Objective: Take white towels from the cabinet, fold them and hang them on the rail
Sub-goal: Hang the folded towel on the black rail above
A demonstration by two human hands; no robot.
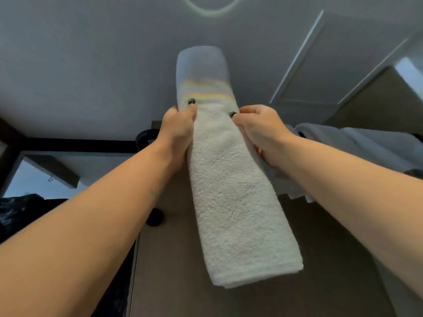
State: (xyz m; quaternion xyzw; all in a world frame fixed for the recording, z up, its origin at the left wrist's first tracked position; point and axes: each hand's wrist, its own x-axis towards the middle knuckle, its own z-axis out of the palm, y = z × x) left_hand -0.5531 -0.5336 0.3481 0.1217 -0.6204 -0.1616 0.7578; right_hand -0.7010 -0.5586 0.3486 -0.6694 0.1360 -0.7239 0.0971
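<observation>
right: draped towel (357, 145) fills that side | left: black knob (154, 217) near the forearm | above: open ceiling (91, 65)

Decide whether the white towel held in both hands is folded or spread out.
Folded: the white towel is a narrow, thick strip with layered edges at its near end.

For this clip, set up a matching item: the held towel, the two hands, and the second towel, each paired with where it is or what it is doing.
Things:
1. folded white towel
2. left hand
3. right hand
4. second white towel

States:
A. grips the towel's right edge
B. draped at the right, behind the right forearm
C. held up lengthwise between both hands
D. grips the towel's left edge

Pairs: 1-C, 2-D, 3-A, 4-B
</observation>
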